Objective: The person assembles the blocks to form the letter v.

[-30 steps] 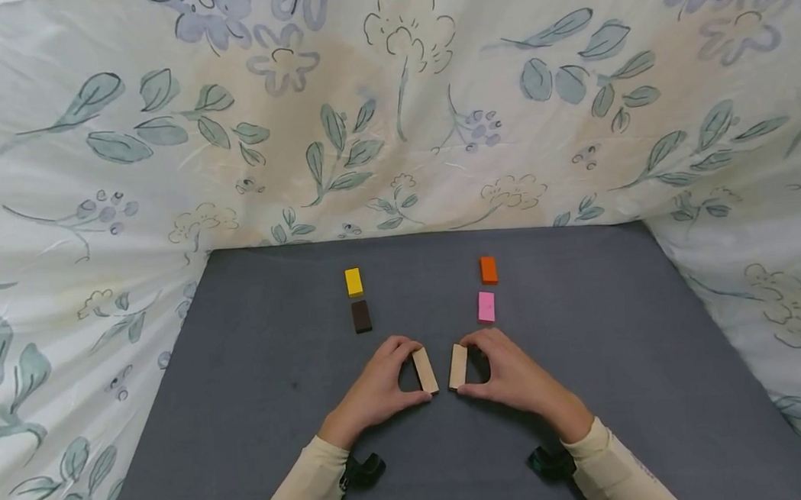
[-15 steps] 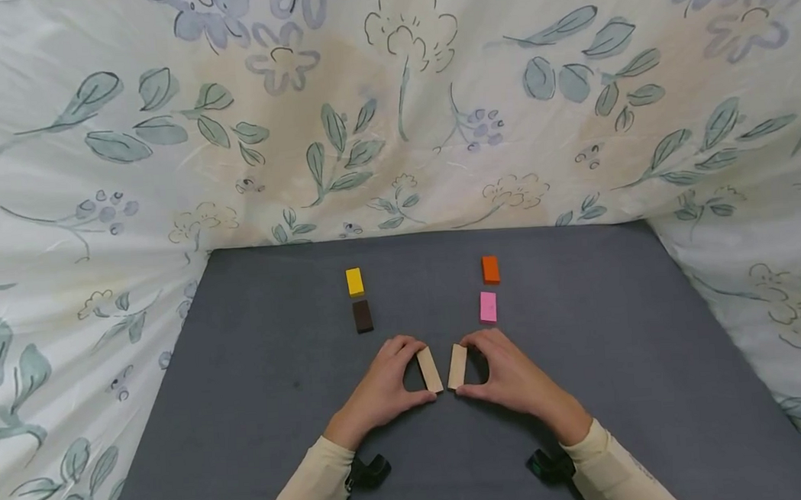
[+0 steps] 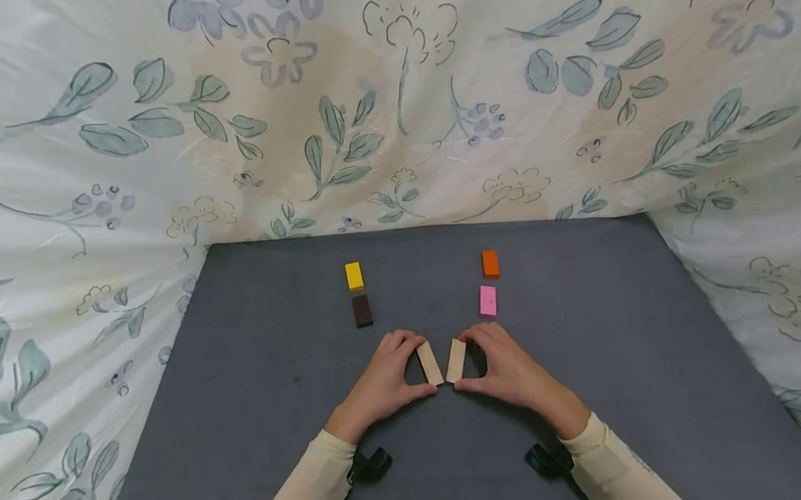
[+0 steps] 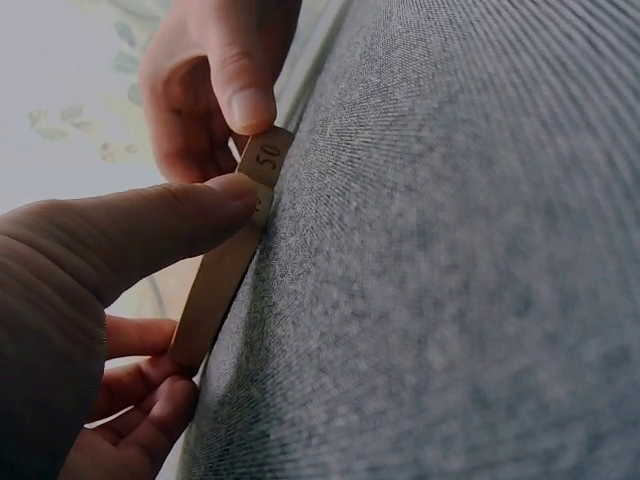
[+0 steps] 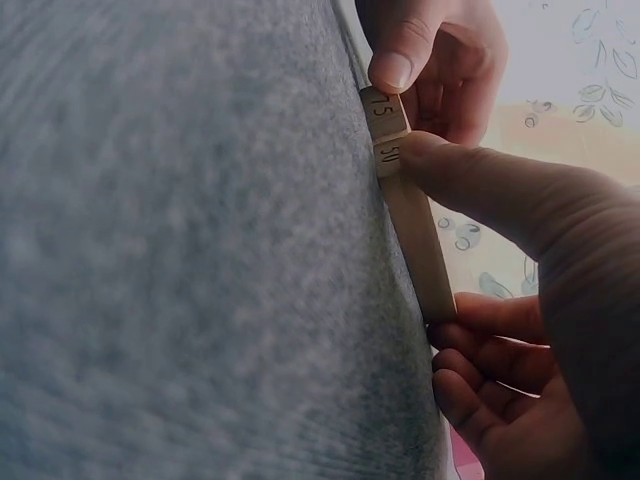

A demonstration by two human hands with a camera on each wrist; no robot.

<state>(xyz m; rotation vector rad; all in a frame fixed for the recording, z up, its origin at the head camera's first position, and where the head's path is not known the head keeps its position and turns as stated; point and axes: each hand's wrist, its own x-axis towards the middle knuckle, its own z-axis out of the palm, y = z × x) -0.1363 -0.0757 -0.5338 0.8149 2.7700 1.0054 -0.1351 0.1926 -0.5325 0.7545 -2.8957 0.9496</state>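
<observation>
My left hand (image 3: 383, 379) pinches a pale wooden block (image 3: 430, 364) by its two ends, thumb on the near end and fingers on the far end. The right hand (image 3: 520, 373) holds a second pale wooden block (image 3: 455, 361) the same way. Both blocks lie on the grey cloth, slanting so their near ends almost meet; whether they touch, I cannot tell. In the right wrist view, the left-hand block (image 5: 380, 112) bears the number 75 on its end and the right-hand block (image 5: 418, 240) bears 50. The left wrist view shows the 50 too, on the right-hand block (image 4: 268, 155).
Beyond the left hand a yellow block (image 3: 354, 276) and a dark brown block (image 3: 362, 311) lie in line. An orange block (image 3: 489, 264) and a pink block (image 3: 488, 301) lie beyond the right hand. A floral curtain (image 3: 394, 151) borders the grey table (image 3: 246, 428) behind and at both sides.
My left hand has slid its block a little to the right, narrowing the gap between the two blocks. The right hand has barely moved. The head view has tipped slightly.
</observation>
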